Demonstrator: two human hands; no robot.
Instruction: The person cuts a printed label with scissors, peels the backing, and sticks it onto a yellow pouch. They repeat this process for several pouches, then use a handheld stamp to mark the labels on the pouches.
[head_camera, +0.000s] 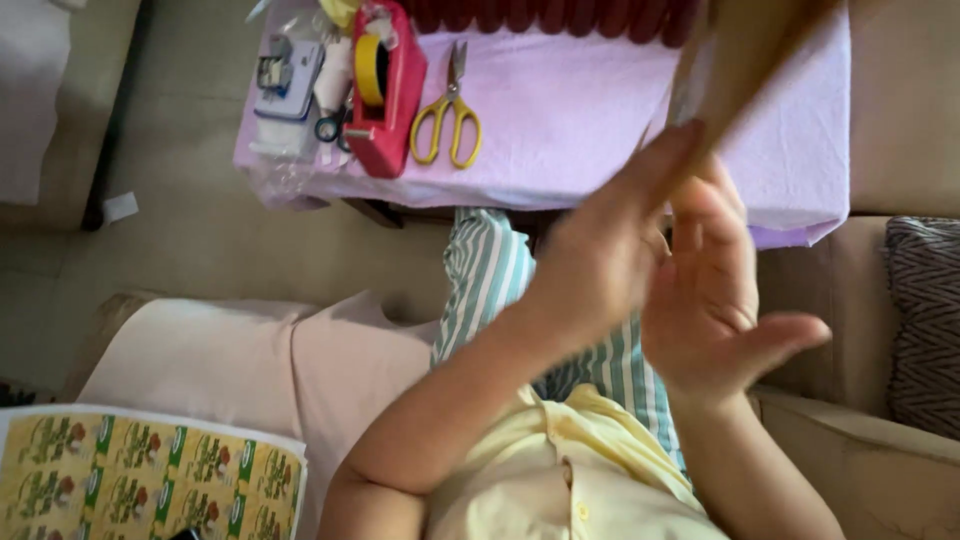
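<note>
— Looking from the biggest thing down: what carries everything?

— A bench (600, 130) covered with a lilac cloth (560, 110) lies across the top of the view. Beside the person's knees is a pale pink cushion (230, 360), and at the lower left corner a sheet of yellow and green printed labels (150, 470).

— And the thing in hand?

— It is a brown cardboard piece (745, 50), long and flat. Its long axis runs on a slant, from the upper right edge of the view down toward the middle, and its lower end meets the hands. So it lies up and to the right of both hands, above the bench.

— Which hand is nearer to it?

— The left hand (600, 250) touches it. Its fingers (665, 155) are stretched out flat along the lower end of the cardboard, not curled around it. The right hand (715, 300) is just below, open, with the thumb spread to the right; its fingertips are near the cardboard, but I cannot tell if they touch it.

— Smaller things?

— On the left part of the bench stand a red tape dispenser (385, 95) and, just beside it, yellow-handled scissors (448, 115), well apart from both hands.
</note>
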